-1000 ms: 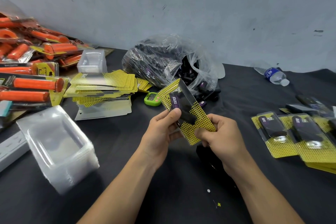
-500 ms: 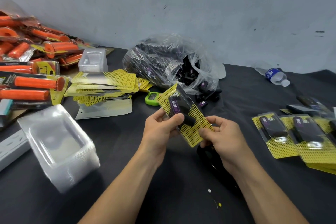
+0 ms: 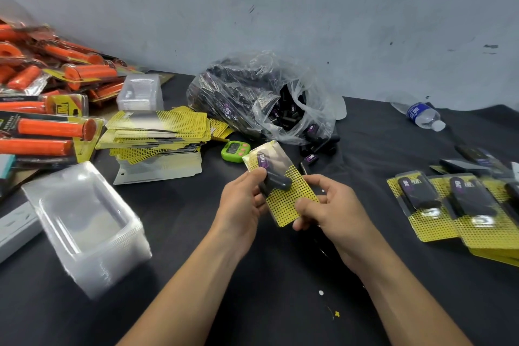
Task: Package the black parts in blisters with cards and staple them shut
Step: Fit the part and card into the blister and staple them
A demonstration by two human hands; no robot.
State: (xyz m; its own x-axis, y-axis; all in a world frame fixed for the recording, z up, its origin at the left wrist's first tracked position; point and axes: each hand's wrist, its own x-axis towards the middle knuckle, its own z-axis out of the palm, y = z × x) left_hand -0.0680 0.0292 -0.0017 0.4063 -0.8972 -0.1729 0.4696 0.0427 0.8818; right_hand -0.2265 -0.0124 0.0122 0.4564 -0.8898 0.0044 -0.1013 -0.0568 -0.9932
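over the middle of the black worktop [image 3: 379, 154], in both hands: a yellow dotted cardboard card in a clear plastic blister [image 3: 283, 205], with a black oblong part [image 3: 275, 181], purple-labelled, in its pocket. pinched at its left edge by the left hand [image 3: 241, 205], thumb across the part; pinched at its near right corner by the right hand [image 3: 334, 213], thumb on top. toward the far edge, a clear plastic bag of black parts [image 3: 252, 98]. near the left edge, a stack of clear empty blisters [image 3: 84, 222]. along the right edge, finished yellow packs [image 3: 449, 213].
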